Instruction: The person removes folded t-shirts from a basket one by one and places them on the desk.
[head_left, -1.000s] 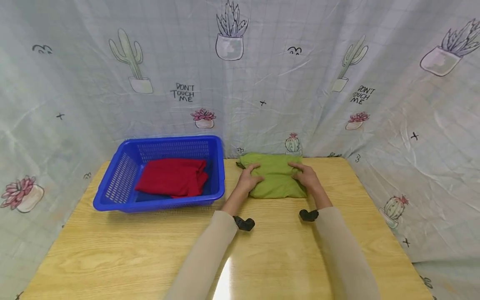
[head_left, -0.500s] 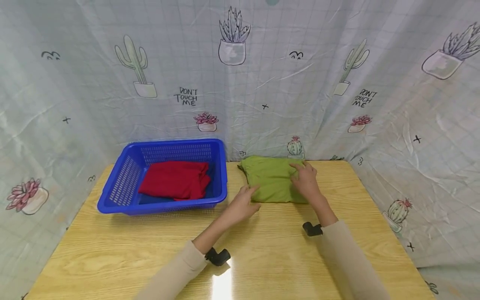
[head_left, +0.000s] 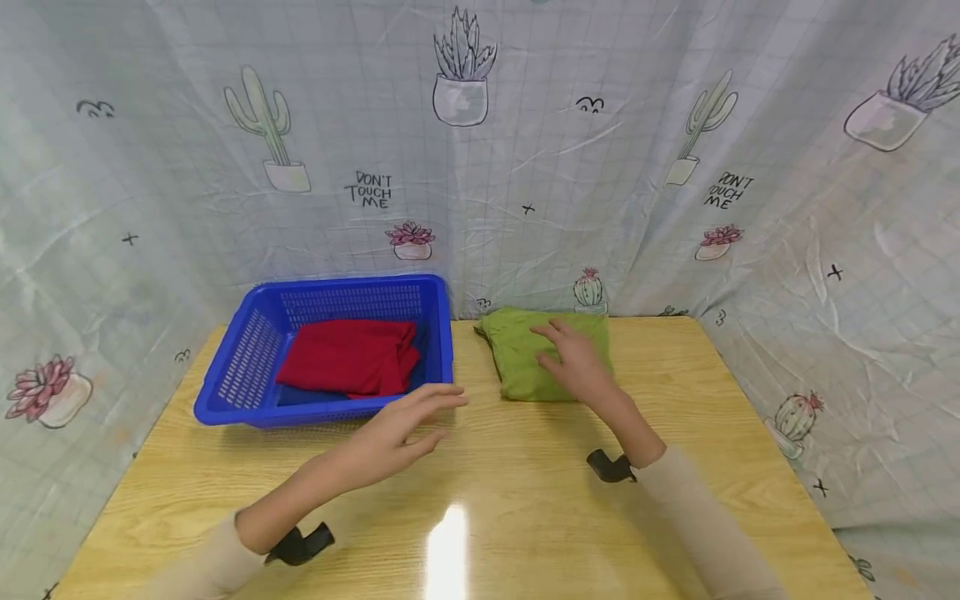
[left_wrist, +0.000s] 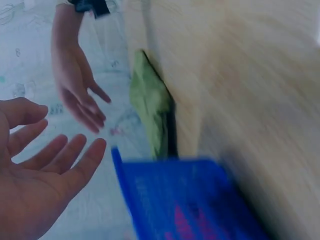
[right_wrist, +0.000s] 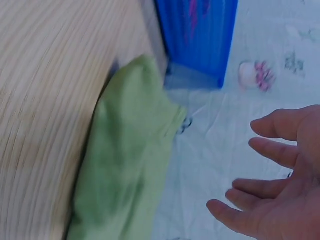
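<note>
Head view: your two hands are raised above a wood-grain counter point(head_left: 525, 508), relaxed and free of any grip. Your right hand point(head_left: 581, 364) hovers over the green cloth point(head_left: 513, 367), its fingers loosely spread and bent; the right wrist camera shows a gap between those fingertips and the fabric. The folded green cloth lies flat at the far edge of the counter, to the right of a blue basket point(head_left: 213, 414) and apart from it, its far left corner sticking out in a small crumpled tip.

Your left hand point(head_left: 378, 450) hangs in the air before the near right corner of the basket, fingers extended together toward the right and thumb held apart below them. The left wrist camera, partly blurred, shows that palm unoccupied, with your right hand, the green cloth and the basket beyond.

Inside the basket, which has slotted sides, a folded red cloth point(head_left: 345, 358) rests on a dark blue fabric point(head_left: 300, 397) that shows around its edges. Beige sleeves point(head_left: 705, 525) cover your forearms, and a black device point(head_left: 611, 467) sits at each wrist. Behind the counter hangs a pale curtain point(head_left: 510, 158) printed with potted cacti, pink succulents and the words "Don't touch me." A bright reflection point(head_left: 447, 550) gleams on the near part of the counter.
</note>
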